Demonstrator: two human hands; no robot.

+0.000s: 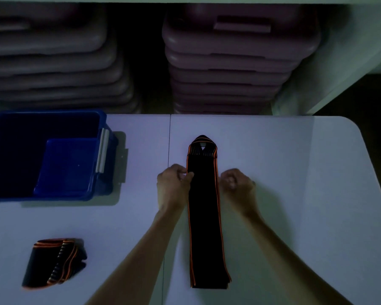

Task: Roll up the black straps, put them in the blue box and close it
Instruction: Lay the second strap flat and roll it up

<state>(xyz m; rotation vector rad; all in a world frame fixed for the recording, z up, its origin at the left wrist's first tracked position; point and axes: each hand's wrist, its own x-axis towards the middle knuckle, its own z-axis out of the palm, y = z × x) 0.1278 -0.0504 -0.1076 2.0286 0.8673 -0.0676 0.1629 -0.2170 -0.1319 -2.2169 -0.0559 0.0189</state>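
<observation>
A long black strap [204,216] with orange edge stripes lies flat along the white table [284,172], its pointed far end toward the shelf. My left hand [174,183] pinches the strap's left edge in its upper part. My right hand [235,181] is curled at the strap's right edge; whether it grips the edge is unclear. A second black strap [53,263], loosely folded, lies at the near left. The blue box [42,155] stands open at the far left, and its blue lid [68,166] rests tilted inside it.
Two stacks of purple-grey plastic lids or trays [233,62] fill the shelf behind the table. A seam [169,139] runs down the tabletop left of the strap. The table's rounded right corner [350,124] borders dark floor.
</observation>
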